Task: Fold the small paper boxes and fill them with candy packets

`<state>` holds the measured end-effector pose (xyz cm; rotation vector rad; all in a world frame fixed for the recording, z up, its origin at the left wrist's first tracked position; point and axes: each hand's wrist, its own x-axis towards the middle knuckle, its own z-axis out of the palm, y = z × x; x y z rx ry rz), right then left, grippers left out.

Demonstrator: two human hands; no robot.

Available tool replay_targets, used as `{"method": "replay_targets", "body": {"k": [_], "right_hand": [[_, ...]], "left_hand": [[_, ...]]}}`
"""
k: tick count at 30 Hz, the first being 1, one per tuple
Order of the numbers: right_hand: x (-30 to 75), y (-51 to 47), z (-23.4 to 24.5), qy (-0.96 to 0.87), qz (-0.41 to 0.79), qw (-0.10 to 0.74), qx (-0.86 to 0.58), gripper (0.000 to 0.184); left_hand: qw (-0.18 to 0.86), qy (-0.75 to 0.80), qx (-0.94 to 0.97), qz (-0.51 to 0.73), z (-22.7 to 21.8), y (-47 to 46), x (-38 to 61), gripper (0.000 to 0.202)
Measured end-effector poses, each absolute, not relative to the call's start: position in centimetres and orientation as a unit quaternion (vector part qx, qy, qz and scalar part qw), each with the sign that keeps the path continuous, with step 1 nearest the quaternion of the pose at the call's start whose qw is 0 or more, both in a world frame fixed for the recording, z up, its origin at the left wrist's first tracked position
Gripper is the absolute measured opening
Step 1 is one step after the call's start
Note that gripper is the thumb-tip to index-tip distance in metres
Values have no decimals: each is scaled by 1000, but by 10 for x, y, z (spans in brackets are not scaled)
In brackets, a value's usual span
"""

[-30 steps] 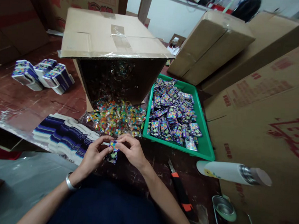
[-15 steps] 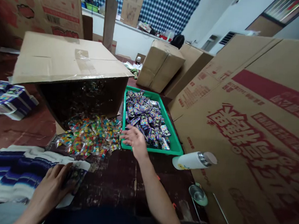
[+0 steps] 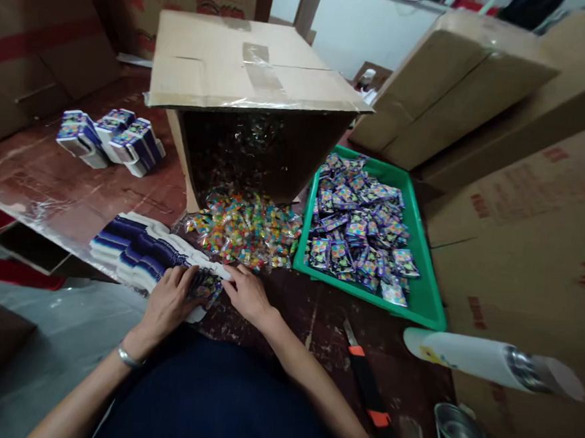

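A row of flattened purple-and-white cartons lies overlapped along the table's near left edge. My left hand is closed on the carton at the row's right end, fingers bent over its printed face. From the other side my right hand pinches the white edge flap of that same end carton, thumb and fingers together. Just beyond my hands, clear bags of colourful candies spill from an open cardboard box lying on its side. To their right, a green tray holds many small purple sachets.
Folded-up small boxes stand at the left. A utility knife with its blade out lies right of my right forearm. Beside it are a white thermos and a glass cup. Large cartons wall off the right side.
My right hand has moved from the green tray's near left corner to the end carton beside my left hand. The view has turned down and to the left.
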<state>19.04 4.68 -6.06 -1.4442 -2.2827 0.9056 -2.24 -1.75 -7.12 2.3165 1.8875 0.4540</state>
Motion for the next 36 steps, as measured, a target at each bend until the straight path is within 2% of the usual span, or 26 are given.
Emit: {"method": "replay_targets", "body": {"k": [6,11,14,16,19,23,26,29,31,33,36], "right_hand": [[184,46,-65,-769,296,171,-541,28],[191,44,-62,-724,343,308,-513,8],[201,43,-49,-681,404,367,-489,11],[208,43,-38,-661,469,363,-459,14],[217,42,-21,-665,509,344,-425,16],[223,37,-8,-708,441,365,-413,15],[224,29,-7,-731,357,396,-426,14],[226,20,-10,-760,284,371,-451,37],[226,16,-13,-783,292,332,-439,45],[227,15,-15,-786,336,308,-418,41],[229,19,-14,-745,414,309,-422,25]], "left_hand": [[49,620,766,165,-77,-20,-24,58],[74,619,758,192,-75,-22,-23,49],[172,611,729,255,-59,-23,-18,30],[297,595,682,305,-41,-20,-14,23],[515,534,590,318,-16,-12,-10,26],[711,433,469,296,-6,-4,0,36],[774,384,369,342,-14,-6,11,46],[799,361,305,372,-21,-9,21,51],[794,367,300,380,-23,-9,25,51],[781,382,312,382,-23,-8,26,51],[784,382,332,360,-22,-8,26,47]]}}
